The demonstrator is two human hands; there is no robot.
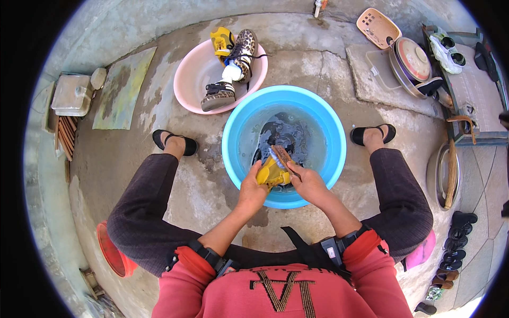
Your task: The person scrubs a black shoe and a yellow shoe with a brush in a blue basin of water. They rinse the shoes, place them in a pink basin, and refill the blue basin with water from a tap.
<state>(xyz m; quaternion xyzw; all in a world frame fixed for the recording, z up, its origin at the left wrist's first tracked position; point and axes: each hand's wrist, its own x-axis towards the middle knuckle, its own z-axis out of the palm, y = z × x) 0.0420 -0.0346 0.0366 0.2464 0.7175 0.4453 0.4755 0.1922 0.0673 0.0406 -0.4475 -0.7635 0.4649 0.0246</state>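
A yellow shoe (269, 171) is gripped by my left hand (253, 187) above the near side of a light-blue plastic basin (232, 137). My right hand (311, 183) holds a wooden scrubbing brush (283, 156), its pale bristles against or just over the shoe. Cloudy water fills the basin's bottom, and a dark mass (284, 127) shows in it; whether that is a submerged item or a reflection I cannot tell. Beyond sits a pink basin (185, 85) with leopard-print shoes (244, 43), a yellow shoe (222, 39) and a white brush or cloth-like item (232, 73).
At the right, a lidded pot (413, 59), a peach plastic basket (377, 27) and a low table (475, 91) stand. A broom (451, 171) leans over metal basins (435, 179). Several shoes (453, 242) line the lower right. A red bucket (111, 246) is at left.
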